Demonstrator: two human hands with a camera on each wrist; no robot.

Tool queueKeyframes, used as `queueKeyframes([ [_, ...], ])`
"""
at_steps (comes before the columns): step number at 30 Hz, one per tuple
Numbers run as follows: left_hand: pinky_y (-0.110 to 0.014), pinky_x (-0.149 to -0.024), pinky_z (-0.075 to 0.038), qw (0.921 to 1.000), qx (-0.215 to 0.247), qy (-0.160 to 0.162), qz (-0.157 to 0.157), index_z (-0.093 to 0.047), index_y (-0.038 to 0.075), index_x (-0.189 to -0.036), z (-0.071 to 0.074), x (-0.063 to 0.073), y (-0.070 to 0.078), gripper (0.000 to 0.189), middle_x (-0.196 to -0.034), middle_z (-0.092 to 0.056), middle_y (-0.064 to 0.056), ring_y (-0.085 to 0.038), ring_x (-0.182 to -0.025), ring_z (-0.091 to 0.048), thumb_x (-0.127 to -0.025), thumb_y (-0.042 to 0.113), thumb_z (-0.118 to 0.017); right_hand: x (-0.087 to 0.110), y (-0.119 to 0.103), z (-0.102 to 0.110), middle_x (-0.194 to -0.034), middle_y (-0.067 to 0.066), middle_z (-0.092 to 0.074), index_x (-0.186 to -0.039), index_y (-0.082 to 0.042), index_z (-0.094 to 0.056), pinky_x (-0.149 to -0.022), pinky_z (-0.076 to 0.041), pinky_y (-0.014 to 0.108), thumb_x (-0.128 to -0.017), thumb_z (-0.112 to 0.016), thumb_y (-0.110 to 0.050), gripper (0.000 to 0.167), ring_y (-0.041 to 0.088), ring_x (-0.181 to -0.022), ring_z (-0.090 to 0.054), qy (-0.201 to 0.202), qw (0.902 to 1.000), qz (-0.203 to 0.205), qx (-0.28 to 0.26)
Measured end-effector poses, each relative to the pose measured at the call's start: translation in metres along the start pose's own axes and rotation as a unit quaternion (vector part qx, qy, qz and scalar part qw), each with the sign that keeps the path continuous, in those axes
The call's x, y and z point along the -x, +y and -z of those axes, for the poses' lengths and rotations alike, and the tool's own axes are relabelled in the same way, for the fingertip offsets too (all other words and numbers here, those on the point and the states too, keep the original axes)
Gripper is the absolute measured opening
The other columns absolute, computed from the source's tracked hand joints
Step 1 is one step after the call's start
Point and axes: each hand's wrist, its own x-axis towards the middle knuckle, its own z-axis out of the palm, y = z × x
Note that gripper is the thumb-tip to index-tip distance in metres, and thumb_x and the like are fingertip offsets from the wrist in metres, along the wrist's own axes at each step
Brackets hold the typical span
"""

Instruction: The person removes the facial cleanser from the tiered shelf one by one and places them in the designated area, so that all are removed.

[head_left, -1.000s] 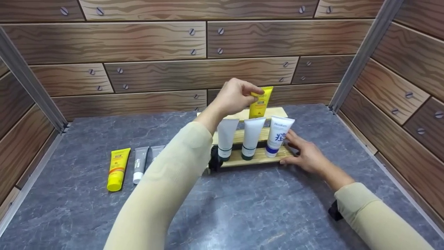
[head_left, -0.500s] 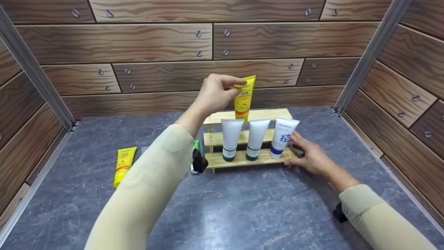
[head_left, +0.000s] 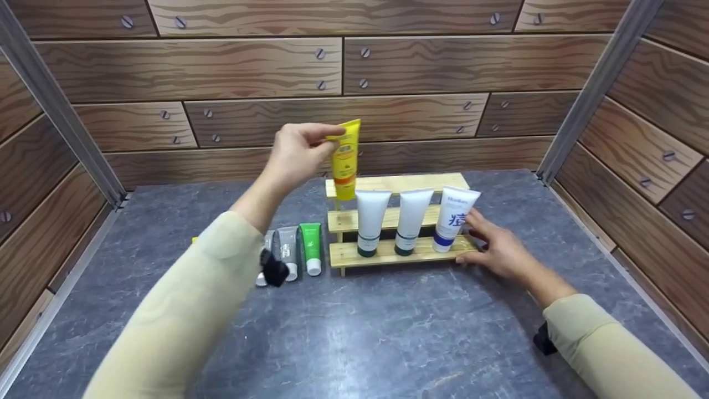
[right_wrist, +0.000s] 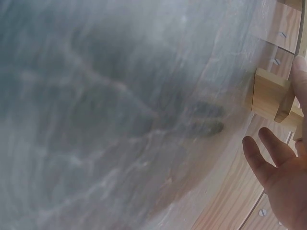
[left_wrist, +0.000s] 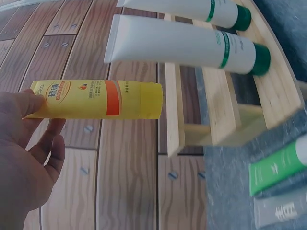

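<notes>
My left hand [head_left: 296, 152] pinches the crimped end of a yellow squeeze tube [head_left: 344, 166], whose cap points down. In the left wrist view the cap sits just off the left end of a three-tier wooden rack [left_wrist: 223, 103]. On the rack's lowest step two white tubes with green caps [head_left: 372, 219] and a white tube with a blue band [head_left: 455, 208] stand upright. My right hand [head_left: 501, 249] holds the rack's right end, thumb at the front edge of the lowest step. Two of its fingers stick out free in the right wrist view; others are hidden.
Left of the rack, a green tube [head_left: 311, 244] and grey tubes [head_left: 288, 249] lie on the dark marbled table [head_left: 354, 332]. Another yellow tube [head_left: 194, 240] is mostly hidden behind my left sleeve. Wood-patterned walls [head_left: 266, 122] enclose the back and sides.
My left hand has lifted the yellow tube off the top step's right part and carried it left to the rack's left end. My right hand stays at the rack's right end.
</notes>
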Motion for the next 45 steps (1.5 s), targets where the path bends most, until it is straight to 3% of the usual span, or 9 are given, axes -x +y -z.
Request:
queueKeyframes([
  [5,-0.030,-0.094,-0.059,0.9998,0.008,0.017,-0.002,-0.078,0.010,-0.125,0.018,0.013,-0.010,0.027,-0.129,-0.075,-0.008,-0.020,-0.113,-0.071,-0.101,0.004,-0.071,0.000,0.000,0.000,-0.174,0.016,-0.019,-0.166,-0.009,-0.031,-0.120,-0.023,0.070,-0.082,-0.092,-0.036,0.107,0.051,-0.142,-0.046,0.008,0.9998,0.016,0.010],
  [14,-0.029,-0.085,-0.061,0.9991,0.011,0.042,-0.003,-0.077,0.004,-0.125,0.043,0.044,-0.034,0.027,-0.123,-0.076,-0.013,-0.022,-0.107,-0.073,-0.100,0.001,-0.070,-0.001,0.001,0.000,-0.174,0.015,-0.016,-0.168,-0.011,-0.028,-0.120,-0.029,0.066,-0.082,-0.092,-0.032,0.108,0.050,-0.139,-0.050,-0.003,0.9998,0.013,-0.011],
  [19,-0.026,-0.086,-0.060,0.9988,0.020,0.038,0.022,-0.076,0.002,-0.126,0.049,0.059,-0.049,0.028,-0.123,-0.076,-0.015,-0.024,-0.109,-0.072,-0.099,-0.001,-0.069,0.000,0.001,-0.001,-0.174,0.015,-0.016,-0.167,-0.011,-0.029,-0.120,-0.026,0.067,-0.082,-0.092,-0.034,0.108,0.050,-0.140,-0.050,-0.003,0.9999,0.011,-0.008],
  [26,-0.023,-0.087,-0.058,0.9978,0.034,0.037,0.043,-0.076,-0.001,-0.125,0.050,0.078,-0.063,0.026,-0.120,-0.076,-0.017,-0.021,-0.108,-0.071,-0.100,-0.001,-0.068,-0.001,0.001,-0.001,-0.174,0.015,-0.017,-0.168,-0.013,-0.029,-0.120,-0.027,0.068,-0.082,-0.091,-0.037,0.109,0.050,-0.140,-0.049,0.001,0.9999,0.012,-0.001],
  [35,-0.033,-0.099,-0.058,0.9948,0.048,-0.004,0.089,-0.075,0.002,-0.129,0.046,0.098,-0.075,0.027,-0.127,-0.074,-0.016,-0.026,-0.118,-0.069,-0.103,0.001,-0.066,0.000,0.001,-0.002,-0.172,0.019,-0.021,-0.166,-0.008,-0.031,-0.119,-0.031,0.066,-0.082,-0.092,-0.033,0.106,0.049,-0.138,-0.052,0.009,0.9996,0.025,0.007],
  [45,-0.036,-0.099,-0.057,0.9911,0.047,-0.028,0.121,-0.076,0.005,-0.128,0.035,0.116,-0.082,0.027,-0.127,-0.075,-0.012,-0.025,-0.119,-0.069,-0.102,0.005,-0.069,0.000,0.001,-0.002,-0.173,0.017,-0.020,-0.168,-0.012,-0.028,-0.120,-0.029,0.066,-0.082,-0.092,-0.034,0.109,0.050,-0.138,-0.052,0.006,0.9998,0.019,-0.004],
])
